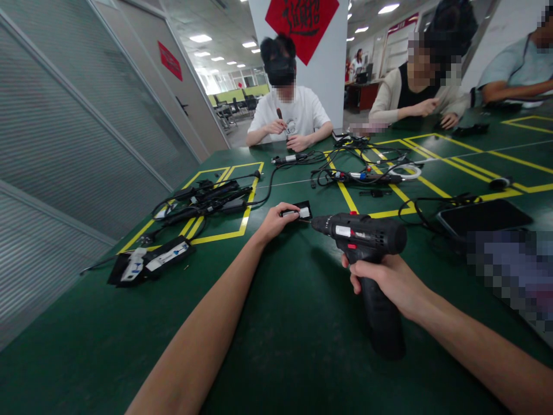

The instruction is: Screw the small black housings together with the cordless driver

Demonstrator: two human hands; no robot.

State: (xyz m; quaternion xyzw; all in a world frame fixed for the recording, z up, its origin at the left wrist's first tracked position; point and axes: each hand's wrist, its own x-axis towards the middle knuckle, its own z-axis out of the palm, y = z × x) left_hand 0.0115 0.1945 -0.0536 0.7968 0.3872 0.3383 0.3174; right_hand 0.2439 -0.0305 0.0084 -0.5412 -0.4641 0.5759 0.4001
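R hand (395, 282) has its grip wrapped round the handle of a black drill (363, 230), prob. to keep it level, bit (305, 221) pointing L. L hand's (275, 222) grip is nearly closed on the L end of a small piece (305, 211), prob. to steady it; bit tip's right by its near side, contact unclear. Piece lies on the green desk (276, 357), well in from the L edge: black, flat, approx. rectangular, w/ white label, partly hidden by fingers. Labelled packets (149, 262) & cable bundle (211, 199) sit toward the L edge, prob. leaving elbow room.
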